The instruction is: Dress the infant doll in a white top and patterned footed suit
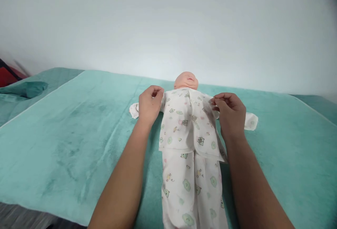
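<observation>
A baby doll (pixel 185 80) lies on its back with its head toward the wall. It wears a white baby shirt (pixel 181 123) printed with small green, yellow and pink figures, and matching pants (pixel 180 187). Both sleeves stretch out sideways, their cuffs showing past my wrists. My left hand (pixel 150 105) is closed in a pinch on the shirt at the shoulder on the left. At the opposite shoulder, thumb and fingers of my right hand (pixel 231 115) pinch the shirt fabric. The shirt's front overlaps near the middle, and its lower right corner flares outward.
A green cloth (pixel 79 134) covers the bed or table under the doll. Behind it rises a white wall (pixel 158 29). Folded green fabric and a red and black item (pixel 7 74) are at the far left. Dark floor (pixel 23 216) shows at the lower left.
</observation>
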`<action>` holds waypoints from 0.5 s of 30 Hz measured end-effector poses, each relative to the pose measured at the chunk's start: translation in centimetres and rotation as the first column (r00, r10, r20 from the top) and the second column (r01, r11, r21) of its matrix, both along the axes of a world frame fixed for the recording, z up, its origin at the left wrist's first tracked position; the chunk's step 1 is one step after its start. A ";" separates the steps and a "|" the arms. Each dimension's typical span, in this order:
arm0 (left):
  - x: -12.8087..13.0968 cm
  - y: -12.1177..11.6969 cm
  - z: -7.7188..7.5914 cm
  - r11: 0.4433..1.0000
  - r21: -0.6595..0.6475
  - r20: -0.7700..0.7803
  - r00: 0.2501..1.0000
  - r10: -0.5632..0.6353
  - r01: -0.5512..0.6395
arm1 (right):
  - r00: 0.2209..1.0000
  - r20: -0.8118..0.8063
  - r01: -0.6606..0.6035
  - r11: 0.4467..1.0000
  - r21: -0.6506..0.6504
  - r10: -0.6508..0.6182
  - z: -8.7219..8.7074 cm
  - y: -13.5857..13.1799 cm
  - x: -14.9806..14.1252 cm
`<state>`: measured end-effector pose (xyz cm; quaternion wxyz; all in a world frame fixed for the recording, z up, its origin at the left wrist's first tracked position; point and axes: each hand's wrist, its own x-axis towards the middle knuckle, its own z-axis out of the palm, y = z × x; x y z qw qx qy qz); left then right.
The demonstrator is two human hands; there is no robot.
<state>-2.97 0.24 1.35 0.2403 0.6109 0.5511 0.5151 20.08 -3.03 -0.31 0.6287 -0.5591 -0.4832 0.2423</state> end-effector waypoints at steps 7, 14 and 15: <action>-3.0 -0.7 -4.6 0.994 0.050 -0.660 0.743 0.107 -0.099 | 0.859 0.509 -0.020 0.997 -0.080 0.058 -3.7 3.0 1.8; -9.2 -3.2 -6.0 0.931 0.009 -0.709 0.655 0.263 -0.364 | 0.585 0.811 0.183 0.977 -0.111 -0.017 -6.2 2.2 7.2; -9.5 -3.6 -6.0 0.921 0.005 -0.687 0.668 0.285 -0.389 | 0.583 0.809 0.259 0.961 -0.101 -0.072 -6.4 1.6 9.0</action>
